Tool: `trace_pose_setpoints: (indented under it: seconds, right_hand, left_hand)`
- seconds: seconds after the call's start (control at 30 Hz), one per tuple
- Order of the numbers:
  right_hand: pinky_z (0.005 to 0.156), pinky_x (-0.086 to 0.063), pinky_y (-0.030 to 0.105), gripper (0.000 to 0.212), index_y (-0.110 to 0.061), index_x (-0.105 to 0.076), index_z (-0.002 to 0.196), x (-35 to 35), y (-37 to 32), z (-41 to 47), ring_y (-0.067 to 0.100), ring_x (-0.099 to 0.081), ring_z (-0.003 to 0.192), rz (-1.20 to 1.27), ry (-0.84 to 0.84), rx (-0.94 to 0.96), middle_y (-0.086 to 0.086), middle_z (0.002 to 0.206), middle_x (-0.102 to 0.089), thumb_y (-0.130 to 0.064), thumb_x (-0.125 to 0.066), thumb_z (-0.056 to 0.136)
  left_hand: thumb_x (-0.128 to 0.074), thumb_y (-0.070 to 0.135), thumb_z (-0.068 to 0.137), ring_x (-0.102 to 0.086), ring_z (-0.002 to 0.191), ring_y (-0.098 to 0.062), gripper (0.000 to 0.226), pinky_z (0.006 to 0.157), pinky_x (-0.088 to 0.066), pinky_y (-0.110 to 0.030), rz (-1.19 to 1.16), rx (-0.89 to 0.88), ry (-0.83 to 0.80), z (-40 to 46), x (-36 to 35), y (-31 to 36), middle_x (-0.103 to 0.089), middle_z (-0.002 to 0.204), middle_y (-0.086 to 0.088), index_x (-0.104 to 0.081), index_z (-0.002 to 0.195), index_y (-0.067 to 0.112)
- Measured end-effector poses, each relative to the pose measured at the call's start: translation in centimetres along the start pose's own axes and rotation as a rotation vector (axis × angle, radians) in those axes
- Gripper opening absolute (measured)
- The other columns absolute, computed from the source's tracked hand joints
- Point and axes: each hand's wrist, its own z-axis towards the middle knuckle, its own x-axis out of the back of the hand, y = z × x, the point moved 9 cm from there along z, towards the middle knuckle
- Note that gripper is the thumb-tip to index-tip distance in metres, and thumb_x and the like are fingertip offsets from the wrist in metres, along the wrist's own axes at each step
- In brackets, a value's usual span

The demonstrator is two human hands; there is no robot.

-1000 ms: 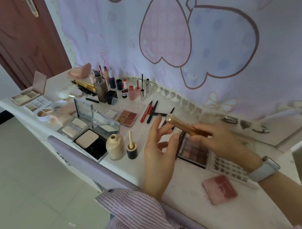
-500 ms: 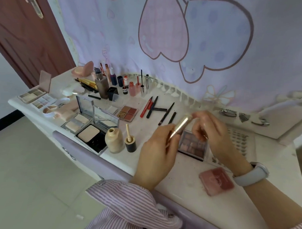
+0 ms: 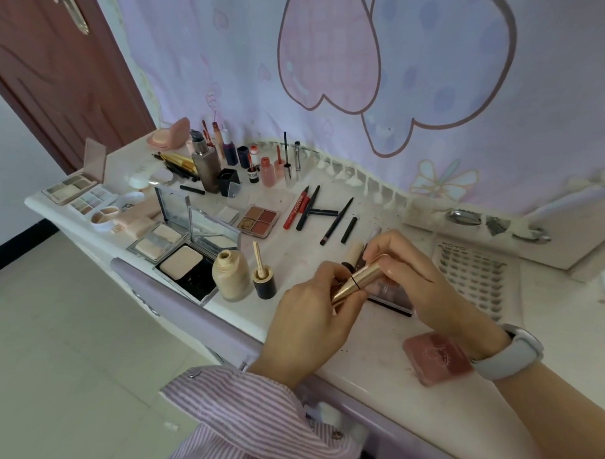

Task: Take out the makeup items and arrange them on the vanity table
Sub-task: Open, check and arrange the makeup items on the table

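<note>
Gold tube [image 3: 357, 281] held above the front part of the counter [image 3: 375, 365], tilted, pointed end low and toward the left hand [image 3: 311, 319], a dark seam line round its middle. Left fingers [image 3: 337, 277] curled round the lower, pointed half; right hand [image 3: 415, 284] gripping the upper half, thumb and fingertips pinching the barrel. Pale watch band [image 3: 509, 356] on the right wrist; striped sleeve [image 3: 240, 409] on the left arm.

Directly beneath the hands: dark eyeshadow palette [image 3: 394, 296], partly hidden. Just right of it, a tray of false lashes [image 3: 474, 280]. Closed pink compact [image 3: 437, 357] near the front edge, under the right wrist.

Left of the hands: uncapped foundation bottle [image 3: 231, 275] upright, its black cap with applicator wand [image 3: 263, 277] standing just beside. Open powder compact [image 3: 190, 270] with raised mirror lid further left. Four-pan palette [image 3: 258, 219] behind, pencils [image 3: 308, 209] lying loose near it. Bottles and tubes [image 3: 259, 162] upright along the back, against the curtain [image 3: 368, 77].
</note>
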Motion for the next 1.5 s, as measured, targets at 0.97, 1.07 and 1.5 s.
trace_pose_setpoints:
  seconds: [0.97,1.07,1.5]
  right_hand:
    - [0.057,-0.037,0.017,0.021,-0.02,-0.063,0.088,-0.9,1.0,0.3,0.003,-0.045,0.054,-0.208,-0.05,-0.078,-0.007,0.061,-0.053,-0.031,-0.045,0.093]
    - [0.051,-0.033,0.019,0.022,-0.022,-0.063,0.079,-1.1,0.9,0.5,0.004,-0.039,0.048,-0.235,0.002,-0.064,0.002,0.056,-0.05,-0.021,-0.047,0.094]
    - [0.049,-0.033,0.019,0.022,-0.025,-0.063,0.08,-1.3,1.2,0.5,0.01,-0.04,0.048,-0.202,0.0,-0.068,0.003,0.061,-0.055,-0.021,-0.047,0.094]
  left_hand:
    - [-0.039,0.054,0.085,-0.052,0.05,-0.01,0.036,0.05,-0.042,-0.025,0.125,0.022,0.064,-1.4,0.4,-0.9,-0.048,0.054,0.012,-0.058,0.098,0.026]
    - [-0.044,0.053,0.089,-0.051,0.05,-0.01,0.032,0.051,-0.042,-0.025,0.122,0.038,0.064,-1.5,0.2,-1.2,-0.048,0.056,0.011,-0.058,0.096,0.026]
    - [-0.054,0.039,0.089,-0.046,0.05,-0.005,0.018,0.05,-0.035,-0.014,-0.008,0.099,-0.051,-2.0,-0.8,-2.5,-0.051,0.06,0.011,-0.047,0.096,0.025]
